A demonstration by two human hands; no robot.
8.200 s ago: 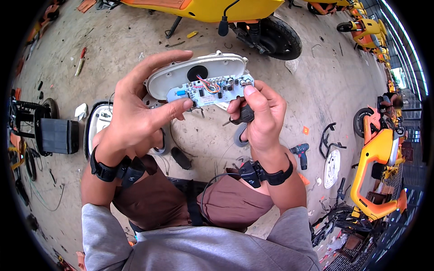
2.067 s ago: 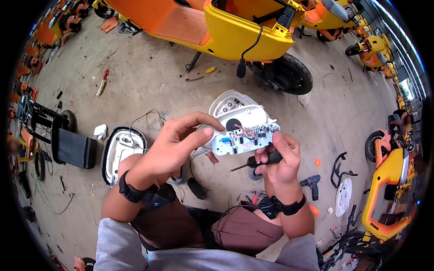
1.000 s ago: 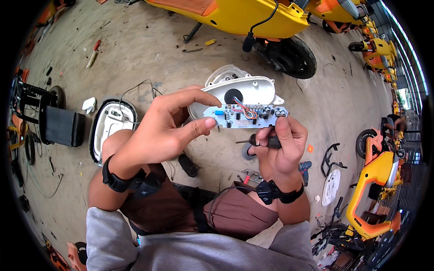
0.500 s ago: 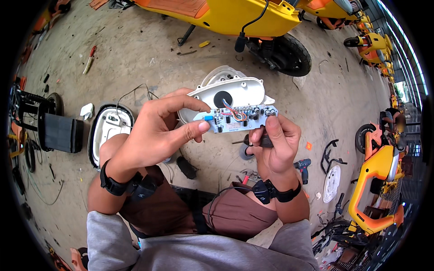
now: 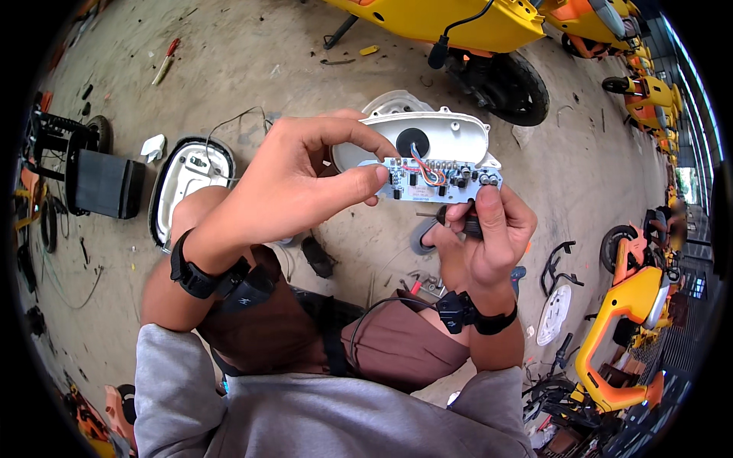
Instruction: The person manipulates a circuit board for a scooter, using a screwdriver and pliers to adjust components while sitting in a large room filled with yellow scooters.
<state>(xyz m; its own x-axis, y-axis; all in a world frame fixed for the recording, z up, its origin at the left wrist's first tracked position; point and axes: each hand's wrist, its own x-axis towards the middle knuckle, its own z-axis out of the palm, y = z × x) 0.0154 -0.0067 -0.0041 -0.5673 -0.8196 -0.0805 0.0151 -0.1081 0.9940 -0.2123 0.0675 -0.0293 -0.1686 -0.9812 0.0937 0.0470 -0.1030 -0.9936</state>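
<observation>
My left hand (image 5: 294, 187) grips the left end of a blue-white circuit board (image 5: 437, 181) with red, blue and orange wires, and also holds the white plastic housing (image 5: 439, 137) behind it. My right hand (image 5: 485, 237) pinches the board's right lower edge with the thumb while its fingers wrap a black-handled screwdriver (image 5: 456, 221) lying crosswise under the board. Both hands are raised over my knees.
A second white housing shell (image 5: 183, 183) lies on the concrete by my left knee, a black box on a frame (image 5: 103, 183) further left. A yellow scooter (image 5: 473, 30) stands ahead, more yellow scooters (image 5: 626, 320) to the right. Small tools (image 5: 424, 286) lie under my hands.
The board and housing have stayed in both hands, shifting slightly right and closer. The screwdriver stays tucked in my right hand. The view has tilted a little.
</observation>
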